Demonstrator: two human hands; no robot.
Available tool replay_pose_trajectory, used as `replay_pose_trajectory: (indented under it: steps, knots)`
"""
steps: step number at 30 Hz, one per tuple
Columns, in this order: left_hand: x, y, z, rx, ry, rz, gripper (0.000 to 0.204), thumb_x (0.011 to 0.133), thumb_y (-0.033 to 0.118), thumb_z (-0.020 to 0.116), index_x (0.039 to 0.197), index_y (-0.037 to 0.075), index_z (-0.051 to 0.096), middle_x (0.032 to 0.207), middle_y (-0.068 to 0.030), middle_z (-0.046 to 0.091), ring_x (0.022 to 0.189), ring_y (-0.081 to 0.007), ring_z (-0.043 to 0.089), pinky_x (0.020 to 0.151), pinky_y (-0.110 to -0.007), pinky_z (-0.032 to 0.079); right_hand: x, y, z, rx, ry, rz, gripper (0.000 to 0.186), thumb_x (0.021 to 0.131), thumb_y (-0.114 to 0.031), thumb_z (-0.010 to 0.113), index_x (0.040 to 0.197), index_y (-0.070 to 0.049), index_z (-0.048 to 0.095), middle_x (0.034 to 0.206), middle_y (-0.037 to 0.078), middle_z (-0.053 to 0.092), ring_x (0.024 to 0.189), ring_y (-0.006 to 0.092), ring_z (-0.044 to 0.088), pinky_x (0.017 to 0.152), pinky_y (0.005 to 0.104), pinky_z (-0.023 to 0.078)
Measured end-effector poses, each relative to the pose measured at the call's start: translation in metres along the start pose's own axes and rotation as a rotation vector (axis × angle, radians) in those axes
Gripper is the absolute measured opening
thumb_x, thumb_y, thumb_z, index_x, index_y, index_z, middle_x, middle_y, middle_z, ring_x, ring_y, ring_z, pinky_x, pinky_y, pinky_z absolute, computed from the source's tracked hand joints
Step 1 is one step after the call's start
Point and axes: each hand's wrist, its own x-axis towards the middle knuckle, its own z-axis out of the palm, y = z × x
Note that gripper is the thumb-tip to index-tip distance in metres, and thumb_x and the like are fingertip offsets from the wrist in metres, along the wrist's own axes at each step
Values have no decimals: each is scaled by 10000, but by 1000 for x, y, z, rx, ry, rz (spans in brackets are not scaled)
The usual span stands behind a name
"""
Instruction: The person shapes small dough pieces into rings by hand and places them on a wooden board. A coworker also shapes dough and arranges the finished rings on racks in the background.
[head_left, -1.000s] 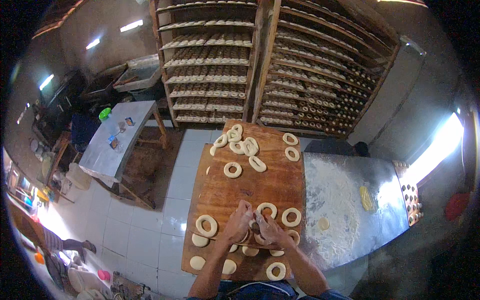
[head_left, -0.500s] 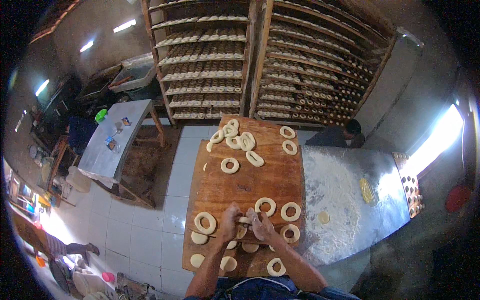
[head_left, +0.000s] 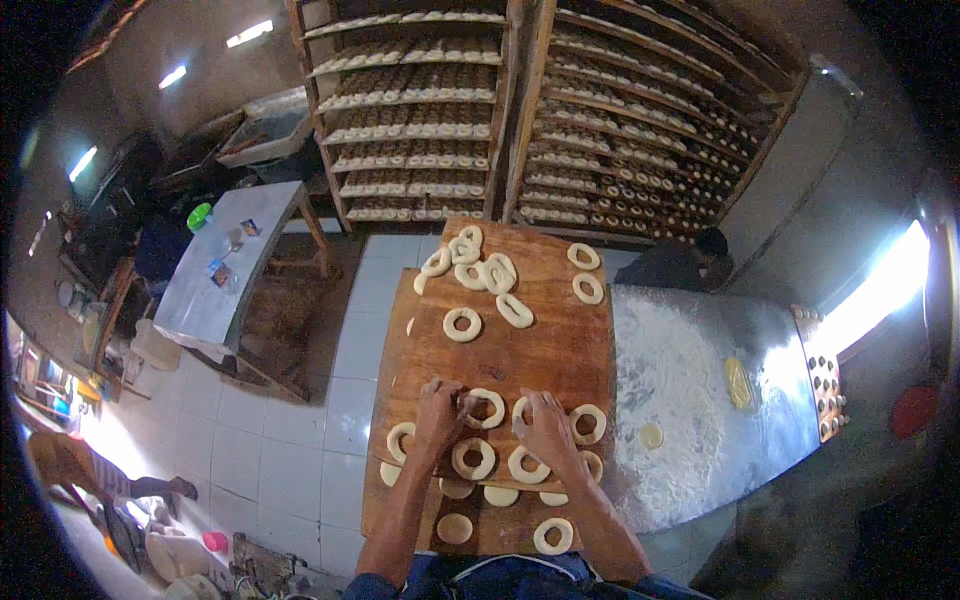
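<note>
On the wooden board (head_left: pixel 520 360), my left hand (head_left: pixel 440 410) has curled fingers at the left edge of a dough ring (head_left: pixel 493 408), gripping it. My right hand (head_left: pixel 542 425) grips another ring (head_left: pixel 521 408) beside it, which is partly covered by the fingers. Rings (head_left: pixel 474 460) lie just below both hands, and another (head_left: pixel 588 424) is to the right. A loose, overlapping group of rings (head_left: pixel 499 272) rests on the far part of the board. Dough discs (head_left: pixel 454 527) lie on the lower board by my forearms.
Floured metal table (head_left: pixel 670 380) with a yellow packet (head_left: pixel 739 383) at right; a person (head_left: pixel 660 262) bends behind it. Another person (head_left: pixel 110 480) is at lower left. Wooden racks (head_left: pixel 420 130) of dough stand behind. A side table (head_left: pixel 225 270) holds a green container (head_left: pixel 199 216).
My hands have moved apart and slightly up the board, from holding dough together to separate rings. More rings lie flat below them. The person behind the right table has come further into view.
</note>
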Motion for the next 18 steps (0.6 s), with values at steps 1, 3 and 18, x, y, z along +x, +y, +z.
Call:
replay_pose_trajectory:
  steps: [1, 3, 18]
  knots:
    - [3, 17, -10, 2, -8, 41, 205, 845, 178, 718, 968, 23, 667, 1021, -171, 590, 981, -382, 546, 851, -480, 445, 14, -7, -6, 22, -21, 3, 506, 896, -194, 621, 1334, 13, 473, 1235, 257, 539, 1154, 431, 530, 1018, 521, 417]
    - [-2, 18, -1, -1, 85, 48, 226, 829, 183, 738, 972, 26, 663, 1004, -176, 586, 983, -378, 543, 859, -480, 440, 48, -18, -4, 71, -76, -34, 489, 907, -202, 612, 1323, 20, 481, 1228, 253, 542, 1158, 422, 520, 1013, 515, 418]
    - [-111, -2, -112, -158, 368, -338, 219, 914, 196, 665, 1065, 42, 629, 1005, -144, 646, 982, -282, 630, 827, -401, 497, 196, -89, 66, 256, -225, -249, 282, 770, -237, 731, 926, -73, 562, 851, 130, 632, 821, 295, 633, 705, 413, 492]
